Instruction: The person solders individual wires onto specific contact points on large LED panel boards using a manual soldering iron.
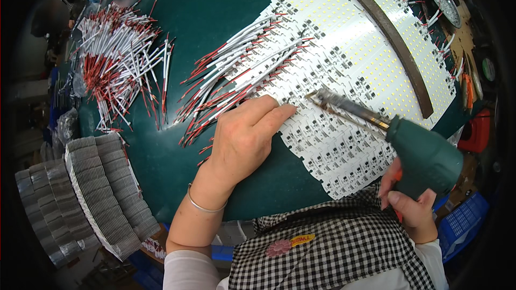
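I see my left hand lying flat, fingers together and stretched out, on the near edge of the white circuit boards. Its fingertips press down on the boards just where the red and white wires end. It holds nothing; it only pins the boards to the green counter.

My right hand is closed around the grip of a green soldering gun. The gun's long metal tip points up and to the left, and its end sits over the boards close to my left fingertips. I cannot tell whether the tip touches the boards.

The boards lie side by side in a broad band that runs from the middle of the counter to the upper right. A dark curved bar rests across them on the far side. The wires fan out from the left edge of the boards, their red ends pointing toward the lower left.

Well apart, on the upper left of the counter, a loose pile of wires of the same kind lies spread out. At the lower left, off the counter's edge, ribbed grey metal parts stand in stacked rows. A thin bracelet sits on my left wrist, and a black and white checked apron fills the bottom of the view.
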Tool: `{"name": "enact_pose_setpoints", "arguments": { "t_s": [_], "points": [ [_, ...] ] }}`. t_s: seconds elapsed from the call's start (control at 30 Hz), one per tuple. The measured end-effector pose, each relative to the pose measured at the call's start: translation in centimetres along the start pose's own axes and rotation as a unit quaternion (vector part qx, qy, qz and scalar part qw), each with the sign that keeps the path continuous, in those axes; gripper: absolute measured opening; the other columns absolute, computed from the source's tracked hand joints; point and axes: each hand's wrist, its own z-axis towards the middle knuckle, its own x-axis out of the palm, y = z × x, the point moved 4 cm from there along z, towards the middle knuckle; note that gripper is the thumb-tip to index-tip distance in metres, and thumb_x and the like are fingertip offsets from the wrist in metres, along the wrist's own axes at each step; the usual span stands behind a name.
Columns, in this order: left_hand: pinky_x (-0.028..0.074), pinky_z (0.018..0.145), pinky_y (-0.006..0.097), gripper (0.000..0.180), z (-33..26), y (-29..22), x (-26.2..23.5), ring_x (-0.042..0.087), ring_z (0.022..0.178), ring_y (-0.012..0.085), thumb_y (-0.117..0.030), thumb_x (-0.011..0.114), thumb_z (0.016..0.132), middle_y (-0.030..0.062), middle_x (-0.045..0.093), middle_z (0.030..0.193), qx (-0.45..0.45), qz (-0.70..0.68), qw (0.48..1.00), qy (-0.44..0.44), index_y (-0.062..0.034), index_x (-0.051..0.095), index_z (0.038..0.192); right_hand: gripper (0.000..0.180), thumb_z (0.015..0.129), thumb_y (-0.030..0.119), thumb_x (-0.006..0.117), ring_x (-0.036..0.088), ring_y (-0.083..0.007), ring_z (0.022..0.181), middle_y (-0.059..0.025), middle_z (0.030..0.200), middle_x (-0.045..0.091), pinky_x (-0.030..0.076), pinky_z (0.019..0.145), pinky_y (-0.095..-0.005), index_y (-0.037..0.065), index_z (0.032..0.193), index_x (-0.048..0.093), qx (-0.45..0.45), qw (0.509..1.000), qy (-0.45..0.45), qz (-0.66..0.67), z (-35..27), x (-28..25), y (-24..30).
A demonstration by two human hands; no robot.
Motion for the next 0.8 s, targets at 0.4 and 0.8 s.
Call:
{"name": "enact_pose_setpoints", "arguments": {
  "t_s": [0.4, 0.8],
  "points": [
    [0.049, 0.052, 0.034, 0.023, 0.2, -0.7, -0.8, 0.059, 0.060, 0.0234, 0.005, 0.064, 0.072, 0.0070, 0.059, 0.071, -0.036, 0.034, 0.999, -0.008, -0.0054, 0.067, 0.092, 0.065, 0.080, 0.006, 0.066, 0.060, -0.0208, 0.076, -0.0226, 0.131, 0.050, 0.054, 0.054, -0.0292, -0.007, 0.136, 0.037, -0.058, 0.996, 0.043, 0.047, 0.4, -1.1, 0.7],
    [0.049, 0.060, 0.032, 0.022, -3.4, 3.2, -10.1, 0.060, 0.065, 0.0239, 0.001, 0.072, 0.074, 0.0096, 0.062, 0.077, -0.250, 0.166, 0.947, -0.119, -0.0003, 0.066, 0.095, 0.073, 0.071, 0.014, 0.070, 0.054, -0.0145, 0.053, -0.0211, 0.095, 0.057, 0.046, 0.043, -0.0241, -0.014, 0.129, 0.036, -0.110, 0.992, -0.047, 0.038, 0.7, -3.0, 0.5]
  ]
}}
